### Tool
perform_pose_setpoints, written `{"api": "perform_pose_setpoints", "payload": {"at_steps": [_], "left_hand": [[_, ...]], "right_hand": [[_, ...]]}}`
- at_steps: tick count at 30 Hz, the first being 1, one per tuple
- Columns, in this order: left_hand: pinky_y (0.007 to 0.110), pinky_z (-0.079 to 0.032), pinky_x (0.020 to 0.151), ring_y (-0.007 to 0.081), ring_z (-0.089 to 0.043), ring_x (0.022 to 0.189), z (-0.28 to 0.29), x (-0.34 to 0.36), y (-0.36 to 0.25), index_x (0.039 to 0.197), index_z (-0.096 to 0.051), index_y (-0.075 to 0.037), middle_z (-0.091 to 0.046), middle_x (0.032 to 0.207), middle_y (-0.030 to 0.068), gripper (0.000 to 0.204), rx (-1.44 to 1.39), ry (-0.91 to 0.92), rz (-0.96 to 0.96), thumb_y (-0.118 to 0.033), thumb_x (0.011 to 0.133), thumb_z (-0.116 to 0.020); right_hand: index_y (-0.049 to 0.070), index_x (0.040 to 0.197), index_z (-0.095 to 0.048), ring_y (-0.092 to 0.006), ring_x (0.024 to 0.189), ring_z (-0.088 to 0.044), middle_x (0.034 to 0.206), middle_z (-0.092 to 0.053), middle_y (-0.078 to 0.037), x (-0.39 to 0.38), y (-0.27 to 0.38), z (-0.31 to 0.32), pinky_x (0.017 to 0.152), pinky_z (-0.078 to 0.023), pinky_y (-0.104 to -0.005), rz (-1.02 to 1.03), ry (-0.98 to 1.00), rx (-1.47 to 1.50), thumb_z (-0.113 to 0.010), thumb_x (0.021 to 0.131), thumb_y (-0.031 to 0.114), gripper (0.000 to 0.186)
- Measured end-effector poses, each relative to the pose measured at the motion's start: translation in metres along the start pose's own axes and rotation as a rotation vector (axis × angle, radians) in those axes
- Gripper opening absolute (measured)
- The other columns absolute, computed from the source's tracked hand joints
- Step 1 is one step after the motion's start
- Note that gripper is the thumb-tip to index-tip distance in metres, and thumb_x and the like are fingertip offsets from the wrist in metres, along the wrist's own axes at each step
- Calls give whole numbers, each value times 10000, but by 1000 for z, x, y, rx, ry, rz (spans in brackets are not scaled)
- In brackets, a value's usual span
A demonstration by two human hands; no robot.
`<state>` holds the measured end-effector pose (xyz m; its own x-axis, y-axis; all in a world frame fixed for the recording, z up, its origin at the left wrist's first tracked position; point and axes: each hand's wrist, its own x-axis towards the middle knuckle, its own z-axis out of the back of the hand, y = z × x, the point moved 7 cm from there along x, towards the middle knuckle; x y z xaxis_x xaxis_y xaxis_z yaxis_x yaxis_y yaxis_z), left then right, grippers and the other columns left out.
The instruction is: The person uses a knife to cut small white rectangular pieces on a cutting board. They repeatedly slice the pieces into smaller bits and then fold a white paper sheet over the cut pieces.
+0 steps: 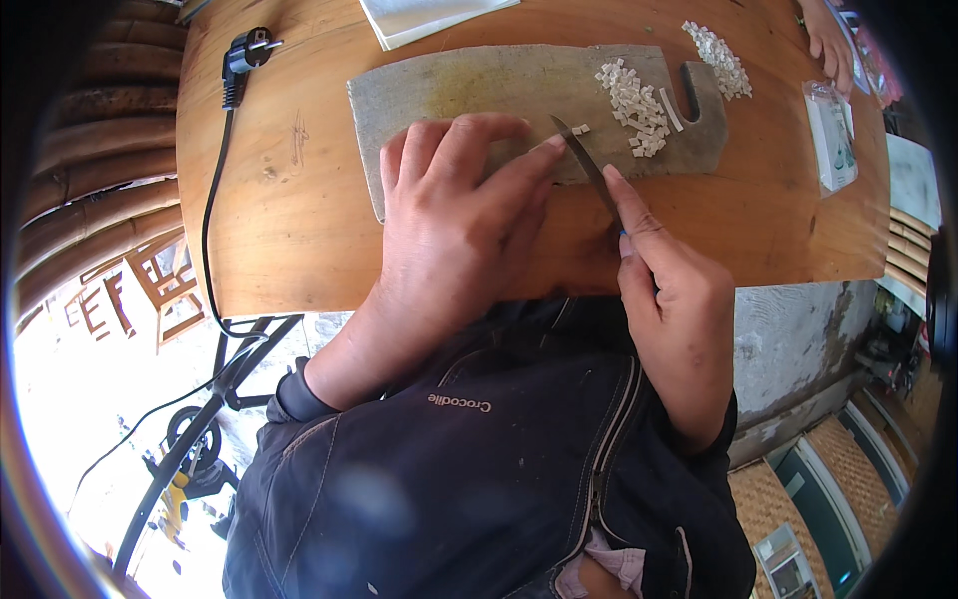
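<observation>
A worn grey wooden cutting board (479, 80) lies on the table, with a notch cut near its right end. My right hand (679, 299) grips a knife (589, 165), index finger stretched along it, and the dark blade points up and left over the board. My left hand (449, 200) rests on the board with bent fingers, its thumb tip beside the blade; whatever lies under those fingers is hidden. Small white cut pieces (581, 129) sit just right of the blade tip. Farther right on the board are a heap of white pieces (634, 108) and a thin white strip (671, 110).
Another white heap (718, 62) lies on the wooden table (289, 220) beyond the board. A clear plastic packet (830, 138) is near the right edge, below another person's hand (828, 45). Paper sheets (424, 18) lie at the back; a black plug (249, 55) trails its cord down the left.
</observation>
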<state>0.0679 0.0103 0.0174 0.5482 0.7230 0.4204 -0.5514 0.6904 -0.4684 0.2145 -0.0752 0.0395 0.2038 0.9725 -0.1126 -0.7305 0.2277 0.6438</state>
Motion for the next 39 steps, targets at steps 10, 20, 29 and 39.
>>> {"api": "perform_pose_setpoints", "payload": {"at_steps": [10, 20, 29, 39], "left_hand": [[372, -516, 819, 236, -607, 908, 5, 2, 1, 1096, -798, -170, -697, 1122, 12, 325, 33, -32, -1, -38, 799, -790], [377, -518, 826, 240, -605, 924, 5, 3, 2, 1091, -798, -174, -687, 1125, 15, 333, 45, -24, 1, -34, 789, -786], [371, -524, 808, 242, -614, 910, 6, 3, 1, 1072, -800, -159, -695, 1116, 28, 308, 21, -37, 2, -28, 793, -793], [372, -546, 786, 259, -631, 927, 13, 0, 0, 1053, -796, -140, -704, 1110, 46, 283, 22, -33, -7, -24, 794, -804]], "right_hand": [[149, 1451, -626, -219, 667, -594, 823, -609, -220, 1, 5, -1, 698, -516, -305, 50, -13, -12, -591, 877, -130, 639], [162, 1459, -624, -248, 686, -631, 811, -625, -199, 3, 7, -3, 714, -537, -335, 55, 16, -76, -610, 860, -140, 672], [172, 1460, -626, -259, 707, -668, 820, -650, -192, 3, 8, -2, 723, -546, -368, 75, 20, -146, -620, 864, -130, 668], [147, 1438, -638, -197, 690, -636, 859, -656, -226, 5, 4, 1, 708, -528, -297, 1, 36, 6, -600, 876, -141, 633]]}}
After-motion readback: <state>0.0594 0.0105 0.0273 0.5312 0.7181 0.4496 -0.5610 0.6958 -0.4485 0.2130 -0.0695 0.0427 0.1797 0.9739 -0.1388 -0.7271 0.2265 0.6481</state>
